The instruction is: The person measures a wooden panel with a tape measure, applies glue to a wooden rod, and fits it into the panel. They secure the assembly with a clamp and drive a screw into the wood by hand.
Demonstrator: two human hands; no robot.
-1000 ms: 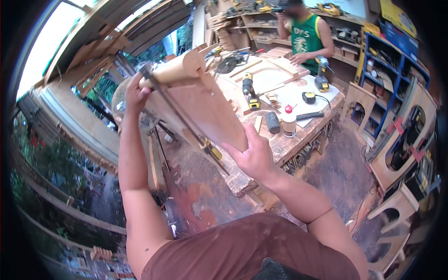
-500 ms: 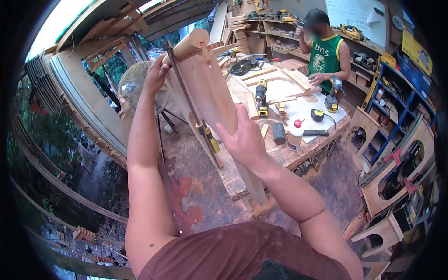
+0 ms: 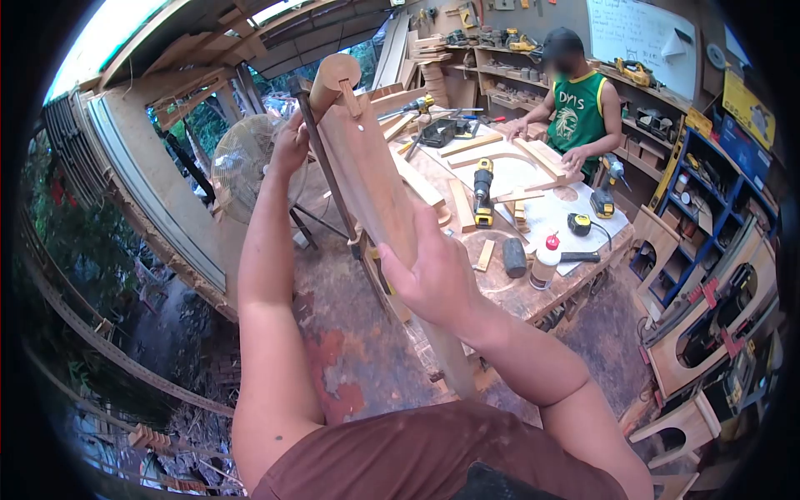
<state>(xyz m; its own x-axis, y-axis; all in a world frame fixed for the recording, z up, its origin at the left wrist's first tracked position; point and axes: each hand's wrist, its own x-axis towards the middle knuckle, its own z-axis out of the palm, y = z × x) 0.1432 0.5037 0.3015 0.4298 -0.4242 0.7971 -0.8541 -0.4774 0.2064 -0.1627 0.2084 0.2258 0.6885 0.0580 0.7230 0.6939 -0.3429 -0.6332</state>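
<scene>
A long wooden panel [image 3: 377, 187] stands tilted up in front of me, a rounded wooden rail [image 3: 337, 77] joined across its top end. A bar clamp [image 3: 327, 162] runs along its left side, its jaw at the rail. My left hand [image 3: 291, 146] is closed round the far side of the rail, beside the clamp; some fingers are hidden. My right hand [image 3: 435, 275] grips the panel's edge lower down, thumb on the near side and fingers out of sight behind.
A workbench [image 3: 533, 304] carries a cordless drill [image 3: 483, 196], a mallet [image 3: 514, 258], a glue bottle [image 3: 546, 262], a tape measure [image 3: 579, 223] and wooden strips. A co-worker [image 3: 575, 112] stands behind it, hands at a wooden frame. A fan [image 3: 250, 167] stands left; clamped panels [image 3: 683, 350] lean right.
The panel has turned a little more edge-on and its top has shifted left, both hands still on it. The co-worker's raised hand has come down to the wooden frame.
</scene>
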